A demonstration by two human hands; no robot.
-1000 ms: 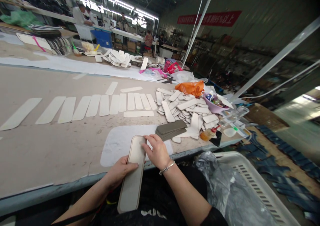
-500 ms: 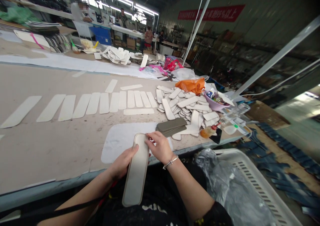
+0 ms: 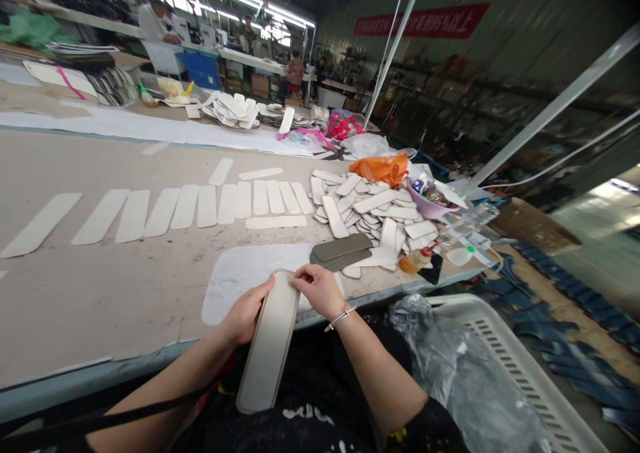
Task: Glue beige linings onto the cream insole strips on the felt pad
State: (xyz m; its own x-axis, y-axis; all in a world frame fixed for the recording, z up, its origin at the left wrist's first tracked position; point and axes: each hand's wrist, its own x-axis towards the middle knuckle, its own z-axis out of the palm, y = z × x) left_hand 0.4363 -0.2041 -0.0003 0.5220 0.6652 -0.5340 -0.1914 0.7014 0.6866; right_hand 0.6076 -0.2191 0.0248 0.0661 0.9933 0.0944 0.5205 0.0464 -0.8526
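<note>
Off-white strip, edged in tan; grey-green stack; white pile with dark edges; beige table; orange bag; lilac bowl; red banner with pale lettering; blue bin.

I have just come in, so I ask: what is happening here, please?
Someone's left hand grips a long pale panel at its left edge; the right hand touches its upper right edge. On the table beyond, pale strips lie in a row. Right of them is a loose heap of pale pieces, with grey-green pieces stacked at its near side.
</note>
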